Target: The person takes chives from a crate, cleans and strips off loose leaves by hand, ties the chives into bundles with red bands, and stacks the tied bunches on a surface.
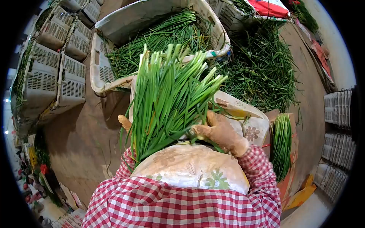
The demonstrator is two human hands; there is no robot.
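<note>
A thick bunch of garlic chives (163,95) lies over my lap, its pale cut ends pointing away from me and its green leaves running toward my body. At the left edge of the bunch, part of my gloved left hand (124,122) shows; the rest is hidden behind the leaves it holds. My right hand (224,133), in a tan glove, is closed on leaves at the lower right side of the bunch, its thumb turned inward. Beneath them is a flower-patterned apron (190,163), stained brown.
Ahead stands a large white crate (100,64) of loose chives. A heap of loose leaves (262,68) lies on the floor to its right. Beside my right arm rests a neat chive bundle (282,146). White crates (72,78) are stacked at left, with more crates (336,146) at right.
</note>
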